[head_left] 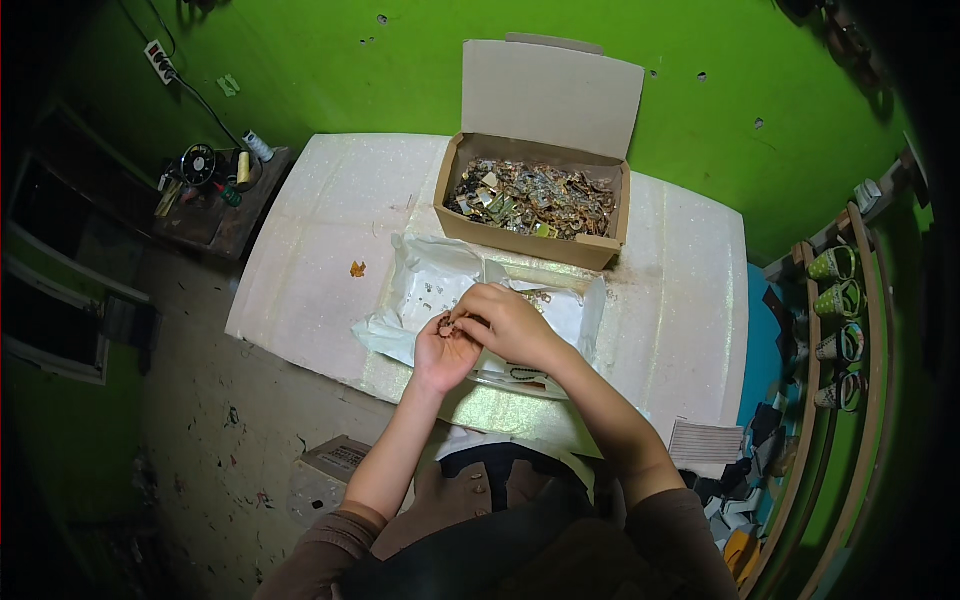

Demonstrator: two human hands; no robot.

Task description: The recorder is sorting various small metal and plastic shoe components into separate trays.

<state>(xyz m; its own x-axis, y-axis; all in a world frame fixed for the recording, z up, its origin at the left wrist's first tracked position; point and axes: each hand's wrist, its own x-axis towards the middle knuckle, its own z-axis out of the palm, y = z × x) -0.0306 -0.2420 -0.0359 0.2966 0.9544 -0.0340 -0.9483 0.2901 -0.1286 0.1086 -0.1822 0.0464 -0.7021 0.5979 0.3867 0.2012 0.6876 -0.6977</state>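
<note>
My left hand [447, 362] is turned palm up over the lined tray, its fingers curled. A small dark beaded piece [447, 328] lies at those fingers, too small to make out in full. From the right, my right hand [508, 325] reaches over and pinches at the same piece; its fingertips are partly hidden. Beneath both hands is a shallow tray [375, 335] lined with pale, crinkled sheet and split into compartments. Tiny bits [430, 290] are scattered in its left part. A dark beaded strand [524, 375] rests in the near right part, and reddish-brown chain pieces [540, 296] lie behind my right hand.
Behind the tray, an open cardboard box [525, 243] holds a heap of small metallic trinkets. An orange-brown scrap [358, 269] lies on the whitish table [300, 220]. Thread spools [243, 167] stand on a side table at left. Patterned sandals [838, 300] hang on a wooden rack at right.
</note>
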